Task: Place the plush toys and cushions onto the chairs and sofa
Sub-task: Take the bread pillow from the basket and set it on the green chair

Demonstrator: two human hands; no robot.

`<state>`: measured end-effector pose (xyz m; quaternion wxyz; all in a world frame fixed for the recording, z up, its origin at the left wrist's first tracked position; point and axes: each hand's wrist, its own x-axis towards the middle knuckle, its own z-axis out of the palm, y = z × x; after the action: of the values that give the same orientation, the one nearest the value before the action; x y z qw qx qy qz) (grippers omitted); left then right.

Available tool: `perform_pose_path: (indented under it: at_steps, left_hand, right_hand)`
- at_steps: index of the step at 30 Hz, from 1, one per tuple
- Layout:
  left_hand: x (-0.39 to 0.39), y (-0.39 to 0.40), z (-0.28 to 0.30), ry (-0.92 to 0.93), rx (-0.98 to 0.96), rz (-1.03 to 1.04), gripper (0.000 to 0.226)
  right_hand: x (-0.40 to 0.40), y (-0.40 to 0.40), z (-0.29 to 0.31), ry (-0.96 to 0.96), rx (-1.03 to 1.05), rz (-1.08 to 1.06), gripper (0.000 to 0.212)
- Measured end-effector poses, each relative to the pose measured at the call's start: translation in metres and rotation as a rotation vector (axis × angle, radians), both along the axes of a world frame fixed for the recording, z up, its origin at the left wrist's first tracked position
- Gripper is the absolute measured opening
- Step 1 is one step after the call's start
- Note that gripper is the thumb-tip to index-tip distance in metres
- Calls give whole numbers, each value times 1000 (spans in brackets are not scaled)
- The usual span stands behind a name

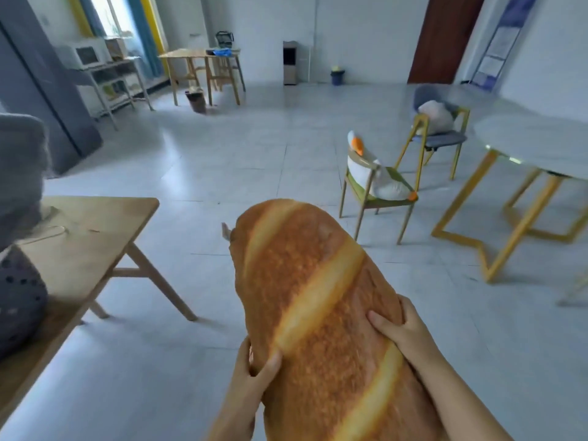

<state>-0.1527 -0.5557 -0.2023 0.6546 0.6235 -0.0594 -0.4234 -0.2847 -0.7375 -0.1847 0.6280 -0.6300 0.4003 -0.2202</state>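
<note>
- Carrying the bread-shaped cushion (313, 316) out in front of us, we have it lengthwise, near end at our body and far end pointing into the room, above the floor (222, 148) and not yet on any seat.
- Our left hand (254, 372) wraps the cushion's left edge, thumb on top and fingers curled under out of sight; our right hand (399, 327) clamps the right edge, fingers close together and pressed into the fabric.
- Both grips sit at the near half, so we judge the long far end could sag or swing and slip loose if we turn quickly.
- To the right, the green chair (375, 192) already holds a goose plush (383, 179), and the far grey chair (440, 135) a pale plush (437, 116). Dropping the cushion on either could push those toys off.
- The wooden table (86, 246) stands near on the left and the round table (537, 148) on the right; the cushion hides the floor ahead, so we might clip a table leg.
- A dark cushion (19, 300) lies at the near left edge, partly cut off; we cannot tell what it rests on.
</note>
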Motion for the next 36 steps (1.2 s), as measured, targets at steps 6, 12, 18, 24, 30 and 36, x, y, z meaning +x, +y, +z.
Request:
perform_pose_path:
  at_steps: [6,12,18,24,30,36]
  left_hand:
    - [47,-123,-6,-140,-53,-35,123]
    - [180,-250,-8,-296,-68,-66,115]
    - [336,-343,49,-402,-77,-497,110]
    - [385,-401,-1,-243,112,-473,121]
    - [485,-521,-23,-281,223,-353,67]
    - [598,-662,1,-384,219,-323,66]
  right_hand:
    - [33,-101,2,-50,-54,-105,86]
    - [136,-204,-14,-147,7,-229,66]
    - [249,-299,-14,-221,205,-355,56]
    - [321,-350,-60,-105,342,-374,54]
    - [414,-462,-77,11,329,-321,69]
    - [534,-603,-58,-162,298,-225,77]
